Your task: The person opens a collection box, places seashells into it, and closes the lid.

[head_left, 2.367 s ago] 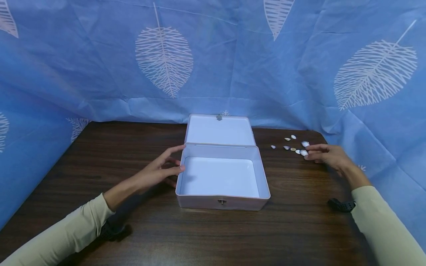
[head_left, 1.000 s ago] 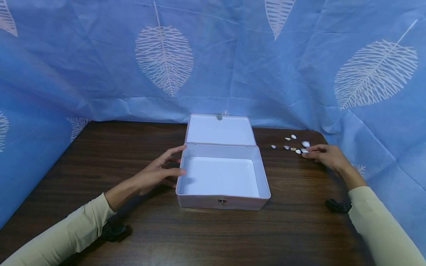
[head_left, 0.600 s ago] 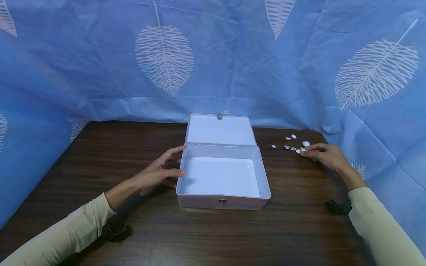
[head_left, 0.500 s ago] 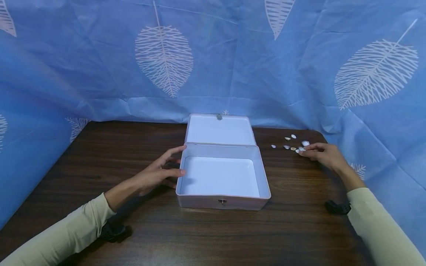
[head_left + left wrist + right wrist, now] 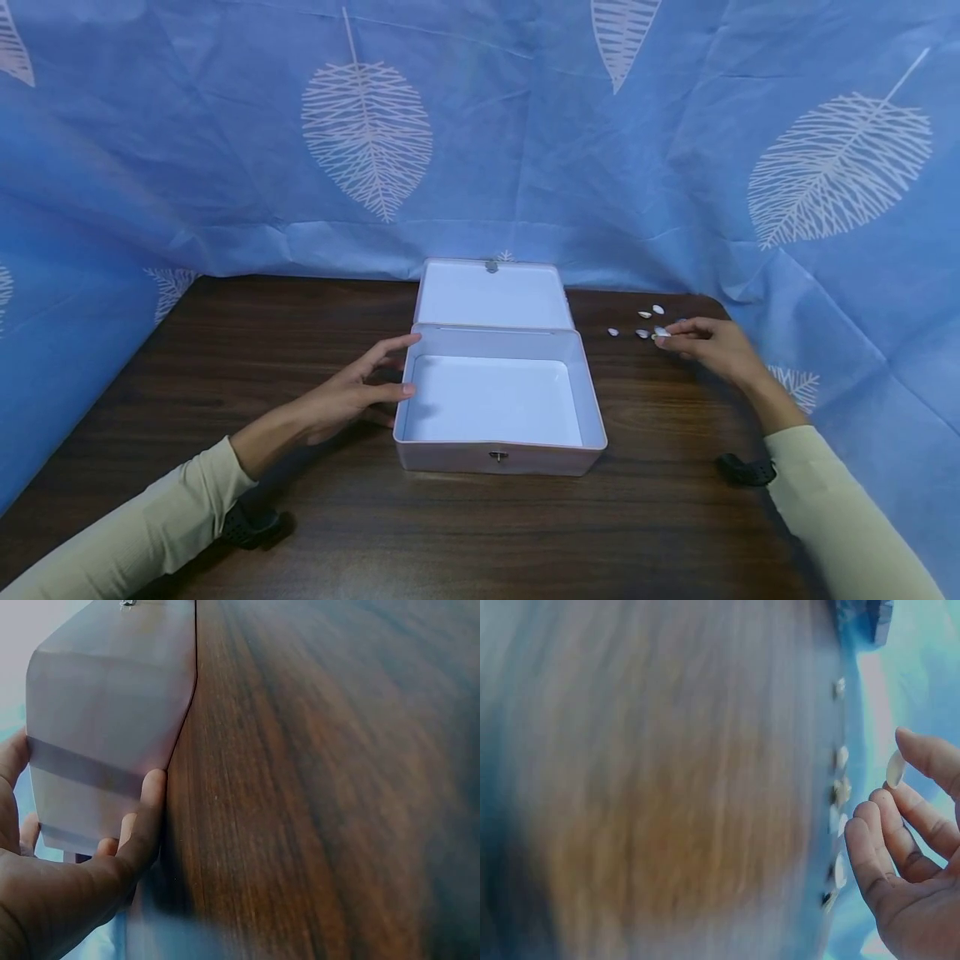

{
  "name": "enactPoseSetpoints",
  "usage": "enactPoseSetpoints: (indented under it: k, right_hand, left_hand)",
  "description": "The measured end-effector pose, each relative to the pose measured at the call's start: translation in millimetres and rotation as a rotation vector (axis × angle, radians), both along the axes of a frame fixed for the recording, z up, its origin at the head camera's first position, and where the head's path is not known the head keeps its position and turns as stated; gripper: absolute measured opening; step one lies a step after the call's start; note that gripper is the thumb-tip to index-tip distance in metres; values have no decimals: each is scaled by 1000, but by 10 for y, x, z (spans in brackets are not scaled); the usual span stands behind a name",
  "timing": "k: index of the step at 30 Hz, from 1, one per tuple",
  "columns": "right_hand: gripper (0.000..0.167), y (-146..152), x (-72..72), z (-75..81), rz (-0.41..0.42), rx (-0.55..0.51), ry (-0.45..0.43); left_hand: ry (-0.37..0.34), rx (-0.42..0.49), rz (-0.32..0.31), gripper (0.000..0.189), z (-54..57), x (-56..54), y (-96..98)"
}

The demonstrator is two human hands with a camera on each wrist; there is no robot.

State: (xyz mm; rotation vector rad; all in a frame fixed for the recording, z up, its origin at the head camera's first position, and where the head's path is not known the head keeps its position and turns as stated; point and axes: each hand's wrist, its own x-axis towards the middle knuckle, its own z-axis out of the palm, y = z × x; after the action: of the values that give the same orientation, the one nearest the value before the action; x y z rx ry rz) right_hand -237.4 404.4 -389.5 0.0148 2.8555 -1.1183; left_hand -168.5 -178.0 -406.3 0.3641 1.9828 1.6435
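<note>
A pale pink box [image 5: 450, 457] stands open on the dark wooden table [image 5: 480, 533], its lid [image 5: 491, 296] laid back and its white inside bare. My left hand [image 5: 352, 396] rests against the box's left wall with relaxed fingers; the left wrist view shows the fingers [image 5: 150, 802] touching the box [image 5: 112, 712]. My right hand [image 5: 705, 343] is at the back right and pinches a small white shell [image 5: 662, 332] in its fingertips. In the right wrist view the shell [image 5: 894, 769] sits between the tips of the right hand [image 5: 907, 855].
Several small loose shells [image 5: 643, 333] lie on the table just left of my right hand, seen blurred as a row of shells [image 5: 840, 787] in the right wrist view. A blue leaf-print cloth [image 5: 225, 167] hangs behind and beside the table.
My right hand has slid left through the shells and taken one up in its fingertips. The left hand and the box have not moved.
</note>
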Motion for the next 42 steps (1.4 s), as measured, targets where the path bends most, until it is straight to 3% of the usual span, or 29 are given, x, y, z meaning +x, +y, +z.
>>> enactPoseSetpoints:
  k: [19,42]
  right_hand:
    - [56,-555,69,101,53,-11,77]
    - [55,-1081,118,230,119,-100,62]
  left_hand:
    - [-28,11,21,95,22,-6,-9]
    - [-38,-16,57,94,20,-9,27]
